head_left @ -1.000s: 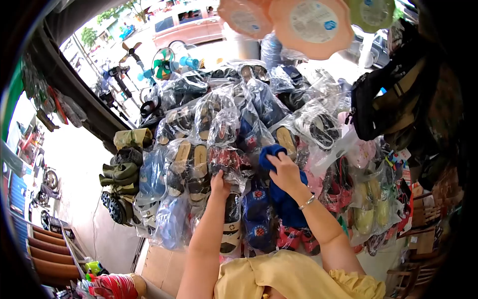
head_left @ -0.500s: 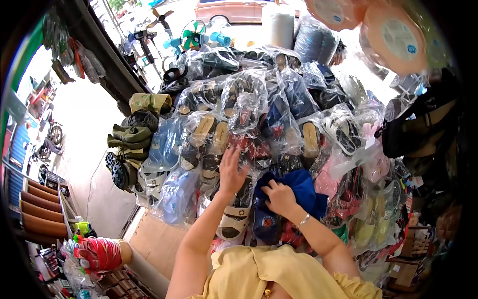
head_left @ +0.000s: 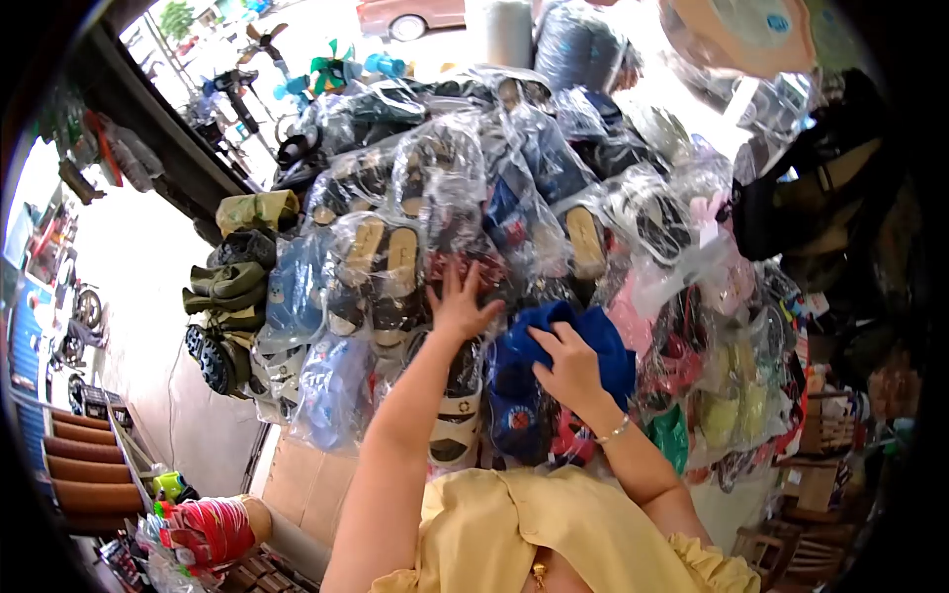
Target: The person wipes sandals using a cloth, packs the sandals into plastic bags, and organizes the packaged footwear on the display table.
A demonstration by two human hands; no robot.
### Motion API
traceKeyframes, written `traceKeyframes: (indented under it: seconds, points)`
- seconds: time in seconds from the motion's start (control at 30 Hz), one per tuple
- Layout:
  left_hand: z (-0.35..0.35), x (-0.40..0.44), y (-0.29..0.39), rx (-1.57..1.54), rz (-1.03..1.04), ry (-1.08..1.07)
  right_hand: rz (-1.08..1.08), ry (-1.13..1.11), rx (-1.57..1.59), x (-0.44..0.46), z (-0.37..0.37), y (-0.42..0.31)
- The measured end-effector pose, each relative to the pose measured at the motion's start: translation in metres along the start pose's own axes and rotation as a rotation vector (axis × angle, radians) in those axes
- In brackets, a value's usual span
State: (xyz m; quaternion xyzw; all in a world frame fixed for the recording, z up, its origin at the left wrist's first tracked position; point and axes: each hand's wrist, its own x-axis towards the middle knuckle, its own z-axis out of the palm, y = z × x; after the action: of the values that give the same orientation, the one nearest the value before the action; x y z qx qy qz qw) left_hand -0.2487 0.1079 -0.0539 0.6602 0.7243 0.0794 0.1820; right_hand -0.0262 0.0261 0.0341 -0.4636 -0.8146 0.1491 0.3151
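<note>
My left hand [head_left: 461,304] lies palm down with fingers spread, touching a plastic-bagged pair of dark red shoes [head_left: 457,252] on the shoe pile. To its left are tan-soled slippers [head_left: 400,272] in clear plastic. My right hand [head_left: 573,371], a bracelet at its wrist, grips a crumpled blue cloth [head_left: 608,346]; part of the grip is hidden under the cloth. Below the cloth sits a dark blue slipper [head_left: 516,425] with a round emblem. A black-and-white slipper [head_left: 455,425] shows between my forearms.
Bagged footwear covers the stand in front of me. Olive shoes [head_left: 225,287] hang over its left edge. A dark bag [head_left: 811,193] hangs at right, and a spool of red cord [head_left: 213,529] stands lower left. Brown rolls [head_left: 91,465] lie farther left.
The view has shifted, so the pile sits lower left. My left hand's fingers have spread wider on the red shoes. My right hand's fingers have straightened somewhat over the blue cloth.
</note>
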Motion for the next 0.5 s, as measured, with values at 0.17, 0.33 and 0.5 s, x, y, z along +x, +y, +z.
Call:
traceKeyframes:
  seconds: [0.17, 0.33, 0.5]
  points:
    - [-0.038, -0.021, -0.011, -0.111, 0.072, -0.02, -0.159, -0.355, -0.232, -0.041, 0.047, 0.003]
    - [-0.016, -0.119, 0.005, -0.172, 0.397, 0.02, 0.092, -0.313, 0.272, -0.029, -0.052, 0.017]
    - [0.011, -0.171, 0.045, 0.002, 0.523, -0.061, 0.074, 0.055, 0.182, -0.012, -0.196, 0.01]
